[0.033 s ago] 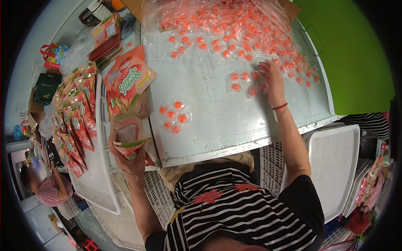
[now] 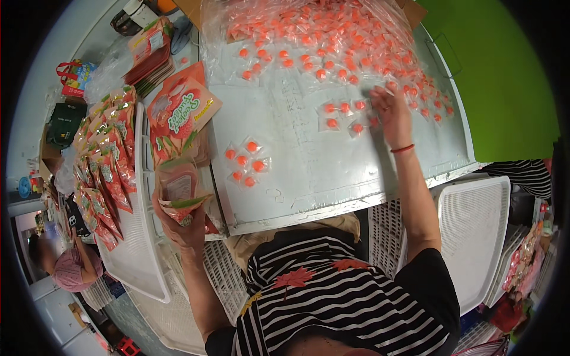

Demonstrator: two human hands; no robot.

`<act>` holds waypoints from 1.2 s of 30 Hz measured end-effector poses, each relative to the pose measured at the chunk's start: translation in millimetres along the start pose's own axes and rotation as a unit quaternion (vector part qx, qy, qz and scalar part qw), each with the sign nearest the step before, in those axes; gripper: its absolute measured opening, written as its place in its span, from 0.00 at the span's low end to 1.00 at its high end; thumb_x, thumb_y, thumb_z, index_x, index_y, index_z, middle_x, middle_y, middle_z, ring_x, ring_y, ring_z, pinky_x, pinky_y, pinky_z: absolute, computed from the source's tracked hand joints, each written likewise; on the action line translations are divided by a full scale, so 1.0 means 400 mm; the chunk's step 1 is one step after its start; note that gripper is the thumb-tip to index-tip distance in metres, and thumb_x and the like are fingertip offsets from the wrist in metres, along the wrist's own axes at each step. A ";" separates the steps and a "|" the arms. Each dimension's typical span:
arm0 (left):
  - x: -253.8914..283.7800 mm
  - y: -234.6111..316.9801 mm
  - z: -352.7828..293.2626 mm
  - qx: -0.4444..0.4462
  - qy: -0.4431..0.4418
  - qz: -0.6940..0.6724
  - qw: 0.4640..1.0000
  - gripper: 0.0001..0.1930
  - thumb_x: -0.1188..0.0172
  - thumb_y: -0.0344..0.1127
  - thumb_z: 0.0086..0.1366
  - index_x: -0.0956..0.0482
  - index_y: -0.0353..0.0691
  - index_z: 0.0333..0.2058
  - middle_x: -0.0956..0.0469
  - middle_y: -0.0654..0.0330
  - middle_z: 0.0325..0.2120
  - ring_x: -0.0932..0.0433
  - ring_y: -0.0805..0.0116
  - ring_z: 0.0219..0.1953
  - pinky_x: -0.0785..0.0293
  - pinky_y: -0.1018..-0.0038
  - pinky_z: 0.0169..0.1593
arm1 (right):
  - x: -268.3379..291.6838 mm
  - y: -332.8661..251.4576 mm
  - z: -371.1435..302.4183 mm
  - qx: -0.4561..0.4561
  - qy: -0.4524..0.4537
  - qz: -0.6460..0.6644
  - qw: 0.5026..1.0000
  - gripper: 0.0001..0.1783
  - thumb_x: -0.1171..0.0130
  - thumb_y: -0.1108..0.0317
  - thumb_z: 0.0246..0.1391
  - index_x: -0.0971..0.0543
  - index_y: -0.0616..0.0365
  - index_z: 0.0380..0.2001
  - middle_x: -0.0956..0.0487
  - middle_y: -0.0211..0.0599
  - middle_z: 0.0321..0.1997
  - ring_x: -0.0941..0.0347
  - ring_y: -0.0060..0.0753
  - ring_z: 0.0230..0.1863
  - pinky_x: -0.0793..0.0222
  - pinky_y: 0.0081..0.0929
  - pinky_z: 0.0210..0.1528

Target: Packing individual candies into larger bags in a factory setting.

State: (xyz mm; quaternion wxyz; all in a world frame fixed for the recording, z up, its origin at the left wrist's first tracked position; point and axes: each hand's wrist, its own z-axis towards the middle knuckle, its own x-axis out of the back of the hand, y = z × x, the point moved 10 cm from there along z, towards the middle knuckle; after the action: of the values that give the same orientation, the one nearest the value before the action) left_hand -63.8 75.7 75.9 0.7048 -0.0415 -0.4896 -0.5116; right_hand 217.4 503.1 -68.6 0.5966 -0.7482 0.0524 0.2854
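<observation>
Left hand [image 2: 185,232] grips an open pouch [image 2: 178,185] just off the near-left corner of the bench [image 2: 309,172]; right hand [image 2: 389,110], fingers half-curled, pinch indeterminable, is beside wrapped orange balls [image 2: 332,123] toward the right edge.

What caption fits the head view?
Left hand holds a pouch; right hand is beside small orange packets on the pale tabletop.

open pouch [image 2: 180,184] near clear orange-filled packets [image 2: 241,161]
</observation>
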 end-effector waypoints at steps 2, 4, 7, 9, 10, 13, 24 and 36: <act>0.003 -0.012 0.000 0.010 0.003 0.008 1.000 0.49 0.27 0.28 0.41 0.47 0.35 0.61 0.32 0.46 0.50 0.29 0.49 0.51 0.33 0.64 0.53 | 0.108 -0.009 0.042 -0.013 0.011 0.086 0.996 0.18 0.58 0.62 0.64 0.32 0.60 0.51 0.26 0.47 0.51 0.31 0.47 0.55 0.34 0.39 0.58; 0.006 -0.018 -0.002 0.000 0.015 0.008 1.000 0.49 0.27 0.28 0.41 0.48 0.34 0.61 0.32 0.46 0.49 0.29 0.49 0.50 0.33 0.64 0.52 | 0.163 -0.009 0.030 -0.040 0.068 0.096 0.992 0.18 0.60 0.62 0.64 0.31 0.61 0.50 0.27 0.48 0.52 0.31 0.49 0.55 0.34 0.40 0.57; 0.003 -0.024 -0.006 0.017 0.011 0.013 1.000 0.49 0.27 0.28 0.41 0.48 0.35 0.61 0.32 0.45 0.49 0.29 0.49 0.49 0.32 0.63 0.51 | 0.214 -0.019 0.003 -0.015 0.079 0.049 0.996 0.18 0.60 0.61 0.64 0.31 0.61 0.50 0.26 0.46 0.50 0.30 0.46 0.54 0.34 0.39 0.57; 0.001 -0.026 -0.006 0.009 0.010 0.011 1.000 0.50 0.27 0.28 0.41 0.48 0.35 0.61 0.31 0.45 0.49 0.28 0.49 0.49 0.32 0.64 0.51 | 0.185 -0.052 -0.017 0.049 0.076 -0.081 0.993 0.19 0.59 0.60 0.64 0.31 0.61 0.50 0.26 0.45 0.50 0.30 0.43 0.53 0.34 0.39 0.56; 0.003 -0.024 -0.006 0.002 0.010 0.010 1.000 0.50 0.27 0.28 0.41 0.48 0.35 0.61 0.31 0.45 0.49 0.28 0.49 0.49 0.32 0.64 0.51 | 0.154 -0.080 -0.033 0.112 0.070 -0.209 0.969 0.20 0.58 0.58 0.64 0.31 0.61 0.50 0.26 0.44 0.49 0.30 0.40 0.53 0.35 0.39 0.56; 0.003 -0.016 0.002 0.005 0.007 0.011 1.000 0.50 0.27 0.29 0.41 0.48 0.36 0.61 0.32 0.46 0.49 0.28 0.49 0.49 0.32 0.64 0.51 | -0.063 -0.092 -0.084 0.231 -0.021 -0.530 0.816 0.28 0.52 0.51 0.59 0.32 0.60 0.55 0.29 0.47 0.53 0.33 0.42 0.55 0.41 0.34 0.57; 0.008 0.006 -0.001 -0.032 0.022 0.014 0.999 0.50 0.23 0.36 0.41 0.46 0.30 0.59 0.31 0.43 0.50 0.27 0.50 0.48 0.31 0.64 0.50 | -0.394 0.106 -0.197 0.319 -0.094 -0.696 0.636 0.20 0.42 0.50 0.48 0.23 0.44 0.44 0.34 0.46 0.54 0.42 0.54 0.58 0.51 0.68 0.54; 0.023 -0.041 -0.017 0.024 0.028 -0.012 0.999 0.50 0.25 0.31 0.40 0.46 0.34 0.60 0.32 0.44 0.50 0.28 0.47 0.49 0.31 0.63 0.51 | -0.585 0.211 -0.296 0.332 -0.238 -0.573 0.711 0.24 0.44 0.58 0.52 0.28 0.56 0.50 0.37 0.51 0.60 0.42 0.57 0.60 0.50 0.62 0.58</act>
State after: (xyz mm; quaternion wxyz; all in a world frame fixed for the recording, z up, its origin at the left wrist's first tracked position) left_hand -71.8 57.9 71.7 0.7132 -0.0043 -0.4820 -0.5089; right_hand 30.7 308.5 -12.1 0.8482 -0.2956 -0.4389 0.0220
